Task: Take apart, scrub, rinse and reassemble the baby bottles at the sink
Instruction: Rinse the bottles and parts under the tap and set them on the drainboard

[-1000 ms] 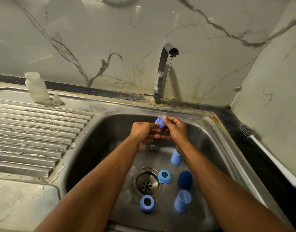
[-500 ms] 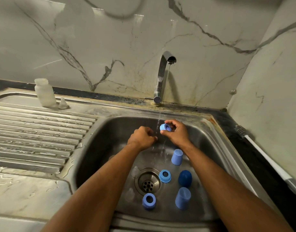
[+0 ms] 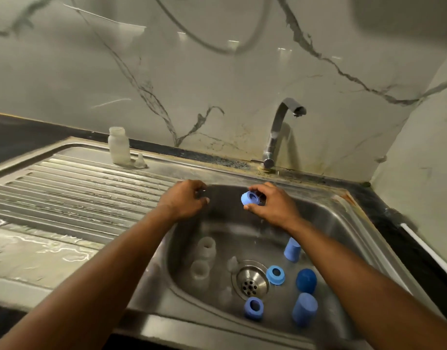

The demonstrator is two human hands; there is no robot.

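While the left hand (image 3: 185, 202) hangs curled, right-hand fingers (image 3: 256, 207) pinch a blue ring (image 3: 250, 198).

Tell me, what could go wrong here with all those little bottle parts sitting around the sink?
The wet blue ring pinched in the right hand might slip and fall among unwashed pieces in the basin. The clear teat beside the drain is hard to see and could be overlooked. The open bottle by the drainboard's back edge might get knocked over.

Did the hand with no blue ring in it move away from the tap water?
Yes. The left hand has drawn leftward, away from the tap and the right hand holding the blue ring, toward the basin's draining-board edge.
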